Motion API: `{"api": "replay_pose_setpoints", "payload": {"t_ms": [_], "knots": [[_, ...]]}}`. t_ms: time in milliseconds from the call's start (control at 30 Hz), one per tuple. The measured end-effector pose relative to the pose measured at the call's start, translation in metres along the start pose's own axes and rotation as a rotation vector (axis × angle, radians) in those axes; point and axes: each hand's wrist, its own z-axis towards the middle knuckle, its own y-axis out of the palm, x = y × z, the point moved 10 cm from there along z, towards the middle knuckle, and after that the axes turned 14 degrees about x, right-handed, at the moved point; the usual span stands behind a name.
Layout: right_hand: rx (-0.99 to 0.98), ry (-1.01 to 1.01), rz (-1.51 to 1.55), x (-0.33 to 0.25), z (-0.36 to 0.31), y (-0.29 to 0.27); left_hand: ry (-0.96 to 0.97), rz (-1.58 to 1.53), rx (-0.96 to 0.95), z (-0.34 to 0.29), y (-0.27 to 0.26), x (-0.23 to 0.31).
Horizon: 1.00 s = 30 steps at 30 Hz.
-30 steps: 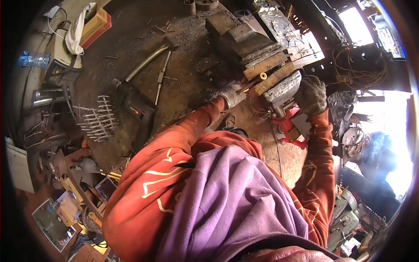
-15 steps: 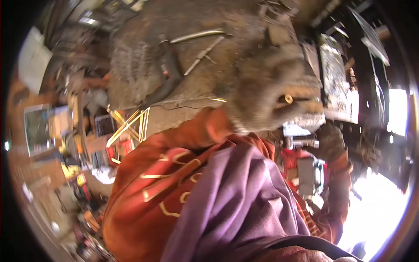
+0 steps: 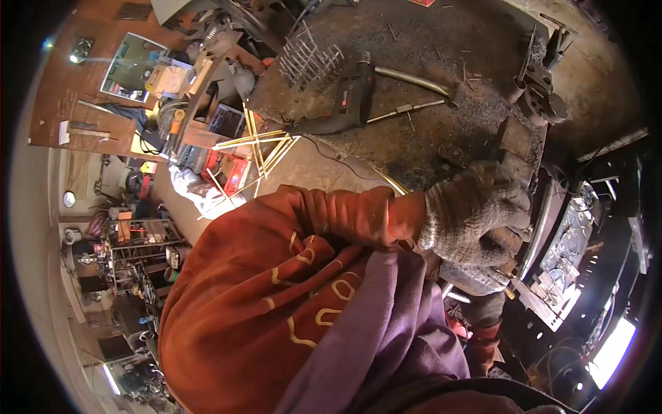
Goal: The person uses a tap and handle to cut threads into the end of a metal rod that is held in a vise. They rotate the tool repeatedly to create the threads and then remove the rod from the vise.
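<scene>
My left hand [image 3: 483, 214], in a dirty grey knit glove, rests against a rusty metal block [image 3: 516, 138] at the bench's right edge. It looks like part of a vise. The fingers curl over the metal, and whatever lies inside them is hidden. Just below that hand, a small brass-coloured piece [image 3: 509, 293] shows beside the metal. Lower still is my right hand [image 3: 483, 310], in a dark glove, largely covered by the metalwork, with its fingers out of sight.
On the dark workbench [image 3: 427, 69] lie a power drill [image 3: 352, 96], a hammer [image 3: 414, 81], a thin metal tool [image 3: 407, 110] and a pile of metal rods [image 3: 310, 62]. Yellow sticks [image 3: 258, 148] are left of the bench. Tools stand in a holder [image 3: 541, 100] at its far right corner.
My view has turned, so the bench and drill sit further right. My left hand, blurred before, is now steady at the metal block. My right hand appears lower and more hidden.
</scene>
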Motion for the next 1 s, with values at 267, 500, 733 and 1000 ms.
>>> {"api": "replay_pose_setpoints", "payload": {"t_ms": [267, 500, 733, 1000], "knots": [[0.405, 0.288, -0.236, 0.001, -0.019, 0.045, -0.06, -0.107, 0.12, 0.0, -0.038, -0.023], [0.456, 0.92, -0.282, -0.072, -0.139, 0.037, -0.99, 0.611, 0.025, -0.12, -0.213, -0.296], [0.536, 0.973, 0.054, -0.202, 0.009, 0.094, -1.038, 0.622, 0.137, -0.163, -0.237, -0.391], [0.321, 0.824, 0.388, -0.238, 0.168, 0.18, -1.372, 0.363, 0.061, -0.176, -0.224, -0.389]]}}
